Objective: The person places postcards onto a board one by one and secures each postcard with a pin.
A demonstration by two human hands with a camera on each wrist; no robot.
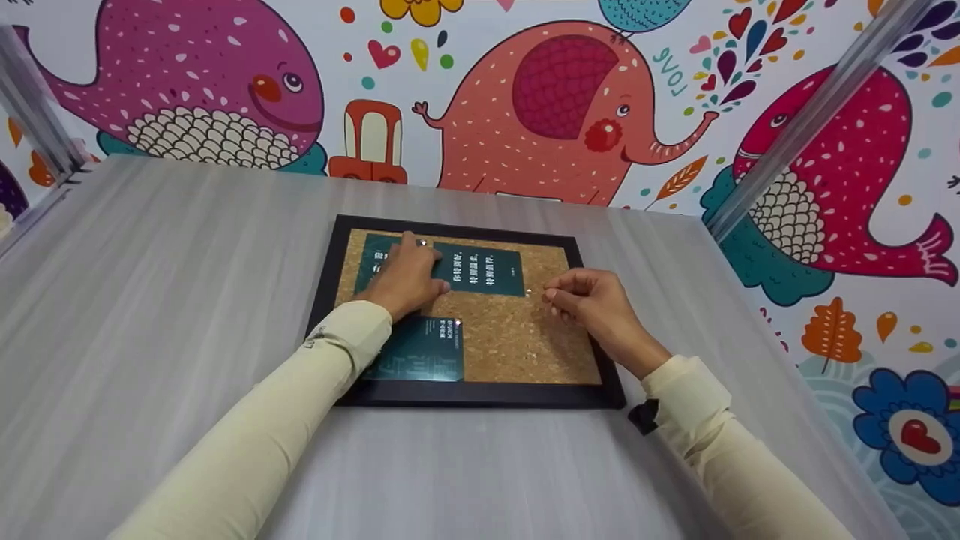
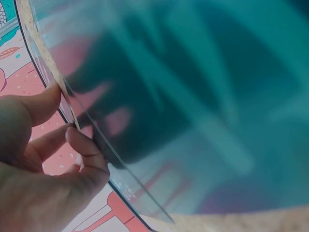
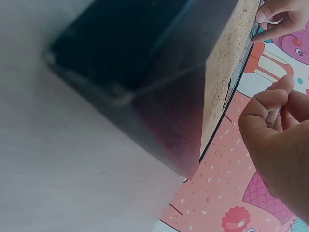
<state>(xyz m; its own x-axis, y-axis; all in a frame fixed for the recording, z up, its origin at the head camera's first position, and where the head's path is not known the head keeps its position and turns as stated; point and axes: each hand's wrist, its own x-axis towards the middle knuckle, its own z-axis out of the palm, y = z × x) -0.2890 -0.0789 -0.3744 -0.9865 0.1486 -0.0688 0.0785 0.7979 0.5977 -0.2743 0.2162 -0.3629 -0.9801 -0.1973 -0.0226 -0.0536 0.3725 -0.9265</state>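
A cork board [image 1: 529, 330] in a black frame lies on the table with green cards pinned to it. My left hand [image 1: 405, 277] spreads over the upper left card [image 1: 371, 259], its fingertips on the board near a small shiny pin [image 1: 422, 242]. White characters cover the upper middle card [image 1: 480, 268]. A pale speck shows at that card's lower right corner, and just right of it is my right hand [image 1: 600, 304], thumb and index tips brought together over bare cork. I cannot tell whether anything small sits between them. Below lies a third card [image 1: 424, 349], partly behind the left forearm.
The grey wood-patterned table [image 1: 187, 300] surrounds the board. A wall [image 1: 480, 112] with cartoon animals stands behind it, and metal posts [image 1: 817, 120] rise at the table's corners. Something black [image 1: 643, 415] hangs by the right cuff.
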